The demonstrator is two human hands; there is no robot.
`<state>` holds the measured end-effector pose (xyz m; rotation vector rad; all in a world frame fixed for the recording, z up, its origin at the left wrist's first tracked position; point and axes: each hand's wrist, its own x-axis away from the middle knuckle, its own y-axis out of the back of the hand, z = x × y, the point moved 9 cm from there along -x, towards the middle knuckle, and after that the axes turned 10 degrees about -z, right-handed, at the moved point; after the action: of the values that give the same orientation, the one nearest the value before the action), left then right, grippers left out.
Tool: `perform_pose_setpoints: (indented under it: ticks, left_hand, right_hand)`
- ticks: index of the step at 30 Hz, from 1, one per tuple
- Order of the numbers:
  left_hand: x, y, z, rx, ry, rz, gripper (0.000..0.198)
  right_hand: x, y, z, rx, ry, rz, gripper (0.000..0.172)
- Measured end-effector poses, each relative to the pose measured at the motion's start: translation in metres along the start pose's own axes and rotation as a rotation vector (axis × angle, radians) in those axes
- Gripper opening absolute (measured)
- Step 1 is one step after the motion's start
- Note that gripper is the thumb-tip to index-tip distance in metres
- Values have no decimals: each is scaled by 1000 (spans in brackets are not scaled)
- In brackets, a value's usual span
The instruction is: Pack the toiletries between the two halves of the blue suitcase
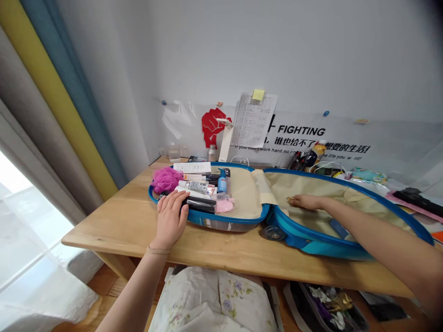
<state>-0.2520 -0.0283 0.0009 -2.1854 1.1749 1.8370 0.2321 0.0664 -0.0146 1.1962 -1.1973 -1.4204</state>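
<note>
My left hand point(169, 220) is half curled, its fingers resting on a black tube point(201, 204) at 3 o'clock; I cannot tell whether they grip it or only touch it. My right hand point(306, 201) lies open and palm down on the beige lining point(321, 196) of the right half of the suitcase, holding nothing. The open blue suitcase point(228, 220) lies flat on a wooden table point(104, 230), with a wheel point(273, 233) at its near hinge side. In its left half, a pink bath sponge point(166, 180) sits at 12 o'clock from my left hand, with white tubes point(195, 186) and a blue bottle point(222, 183) at 1 to 2 o'clock. Farther off at 12 o'clock, a red paper fist point(212, 127) and a printed sheet point(254, 120) hang on the wall.
</note>
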Motion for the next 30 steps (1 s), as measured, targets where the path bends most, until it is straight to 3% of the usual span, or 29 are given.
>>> perform_pose_setpoints:
  ticks: [2, 5, 8, 10, 14, 17, 23, 30]
  left_hand:
    - [0, -1, 0, 3, 2, 0, 39]
    - [1, -1, 0, 8, 1, 1, 38]
    - [1, -1, 0, 11, -4, -3, 38]
    - [1, -1, 0, 14, -7, -3, 38]
    - [1, -1, 0, 3, -6, 2, 38]
    - [1, 0, -1, -11, -4, 0, 39]
    - [1, -1, 0, -15, 1, 15, 39]
    - [0, 0, 0, -8, 14, 12, 39]
  right_hand:
    - [0, 7, 5, -45, -27, 43, 24]
    - [-5, 41, 24, -123, -17, -25, 36]
    - [-11, 71, 68, -212, 78, -55, 46]
    - [-10, 75, 110, -260, 176, 21, 46]
    - [-2, 51, 198, -268, 386, 285, 42]
    - [-2, 24, 238, -182, 466, 445, 36]
    - [-23, -19, 252, 53, 434, 652, 42]
    - [-31, -27, 264, 91, 446, 651, 44]
